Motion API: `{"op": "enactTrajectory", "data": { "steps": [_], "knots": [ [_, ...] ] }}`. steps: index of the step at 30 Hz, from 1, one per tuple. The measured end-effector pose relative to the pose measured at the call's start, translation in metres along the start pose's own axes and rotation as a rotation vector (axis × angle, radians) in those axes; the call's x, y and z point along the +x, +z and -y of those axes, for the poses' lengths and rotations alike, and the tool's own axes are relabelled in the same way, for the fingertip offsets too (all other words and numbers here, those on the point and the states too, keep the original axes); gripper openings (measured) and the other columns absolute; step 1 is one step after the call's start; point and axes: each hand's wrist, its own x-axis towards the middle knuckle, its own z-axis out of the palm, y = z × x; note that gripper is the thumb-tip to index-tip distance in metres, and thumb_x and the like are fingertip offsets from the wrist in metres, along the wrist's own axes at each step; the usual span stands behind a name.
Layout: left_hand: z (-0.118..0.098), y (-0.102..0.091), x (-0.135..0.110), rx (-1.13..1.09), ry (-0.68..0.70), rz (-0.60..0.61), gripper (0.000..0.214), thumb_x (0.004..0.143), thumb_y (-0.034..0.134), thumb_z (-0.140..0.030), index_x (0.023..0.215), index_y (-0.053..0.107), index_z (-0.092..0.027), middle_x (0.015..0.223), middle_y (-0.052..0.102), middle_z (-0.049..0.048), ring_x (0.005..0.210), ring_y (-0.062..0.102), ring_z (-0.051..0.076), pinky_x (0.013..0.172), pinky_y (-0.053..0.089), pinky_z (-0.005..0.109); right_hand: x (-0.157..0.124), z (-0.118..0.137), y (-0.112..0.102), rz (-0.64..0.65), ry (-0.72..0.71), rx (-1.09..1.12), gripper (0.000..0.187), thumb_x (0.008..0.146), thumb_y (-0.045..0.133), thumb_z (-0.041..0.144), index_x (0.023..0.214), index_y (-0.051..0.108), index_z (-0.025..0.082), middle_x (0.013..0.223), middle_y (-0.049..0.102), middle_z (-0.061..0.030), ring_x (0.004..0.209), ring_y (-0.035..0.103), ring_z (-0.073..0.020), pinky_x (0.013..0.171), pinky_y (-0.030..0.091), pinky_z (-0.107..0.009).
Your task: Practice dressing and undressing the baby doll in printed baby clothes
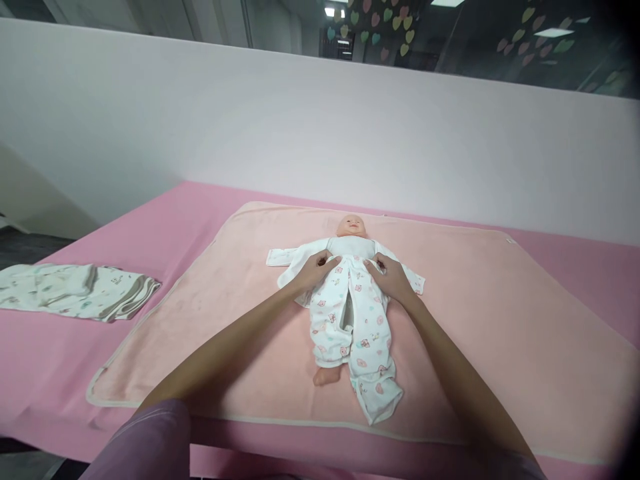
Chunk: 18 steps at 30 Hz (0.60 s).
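Observation:
A baby doll (351, 227) lies on its back on a peach blanket (470, 320), head toward the far wall. It wears a white top and white patterned trousers (367, 327) with pink prints. My left hand (314, 270) grips the trousers' waistband at the doll's left side in the picture. My right hand (389, 275) grips the waistband on the other side. Both hands have their fingers curled round the cloth at the doll's waist. One bare foot (326, 377) sticks out of a trouser leg; the other leg's cloth lies loose and flat.
The blanket lies on a pink-covered table (165, 220). A folded patterned cloth (75, 290) rests at the table's left edge. A white wall rises behind the table, with dark windows above it.

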Motion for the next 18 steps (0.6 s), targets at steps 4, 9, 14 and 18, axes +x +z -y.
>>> {"op": "enactTrajectory", "data": {
  "steps": [4,9,14,18],
  "knots": [
    [-0.024,-0.006,0.021,0.277,0.247,0.085,0.046,0.085,0.075,-0.056,0.070,0.053,-0.019,0.081,0.053,0.0021,0.080,0.047,0.017,0.073,0.039,0.030,0.022,0.018,0.003,0.017,-0.043,-0.012,0.038,0.095,0.060,0.051,0.075,0.042,0.024,0.072,0.046,0.0017,0.072,0.042,-0.0183,0.071,0.034,-0.033],
    [-0.021,-0.003,0.039,-0.104,-0.022,0.137,0.052,0.086,0.072,-0.064,0.071,0.047,-0.020,0.069,0.042,-0.0025,0.063,0.037,0.012,0.061,0.032,0.028,0.027,0.008,0.014,-0.035,0.260,0.224,0.049,0.095,0.051,0.070,0.078,0.044,0.025,0.071,0.048,0.0030,0.069,0.044,-0.0171,0.065,0.039,-0.030],
    [0.008,0.005,0.017,-0.226,-0.162,0.018,0.055,0.079,0.081,-0.064,0.071,0.050,-0.019,0.065,0.039,-0.0049,0.057,0.034,0.009,0.056,0.026,0.026,-0.003,-0.017,0.025,-0.047,0.419,0.199,0.058,0.088,0.055,0.081,0.073,0.052,0.025,0.075,0.062,-0.0024,0.078,0.057,-0.0237,0.073,0.048,-0.035],
    [0.020,0.013,-0.002,-0.365,-0.259,-0.084,0.055,0.076,0.084,-0.065,0.073,0.053,-0.020,0.066,0.049,-0.0038,0.059,0.044,0.011,0.060,0.035,0.026,-0.023,-0.023,0.033,-0.027,0.467,0.535,0.053,0.089,0.058,0.079,0.087,0.069,0.027,0.097,0.077,-0.0071,0.098,0.068,-0.0304,0.086,0.055,-0.041]
  ]
}}
